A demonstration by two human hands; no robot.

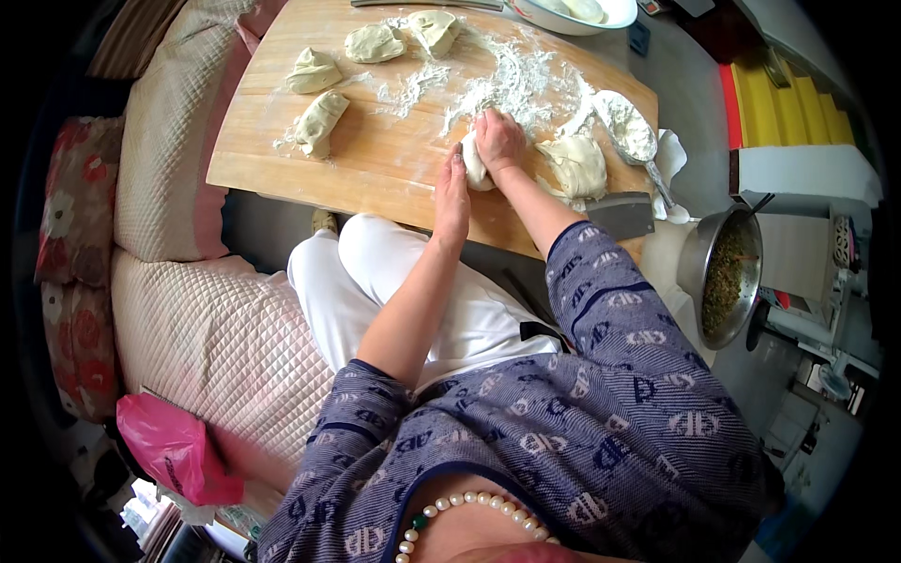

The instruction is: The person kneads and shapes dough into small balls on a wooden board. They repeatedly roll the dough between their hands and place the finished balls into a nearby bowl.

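Observation:
On the floured wooden board (380, 155), a piece of white dough (474, 163) lies between my two hands. My left hand (452, 190) rests upright along its left side, fingers together and palm towards it. From the right, my right hand (500, 139) presses on the dough with its fingers curled; whether it grips the dough is hard to see. Several dough lumps, one of them a folded piece (322, 123), lie on the left and far parts of the board. A larger dough piece (576, 166) sits right of my right hand, beside a cleaver blade (619, 214).
A metal scoop of flour (626, 127) lies at the board's right edge. Beyond it stands a steel bowl (693, 281) of chopped green filling. An enamel bowl (577, 27) holds pale dough at the far edge. A quilted sofa (211, 338) is at the left.

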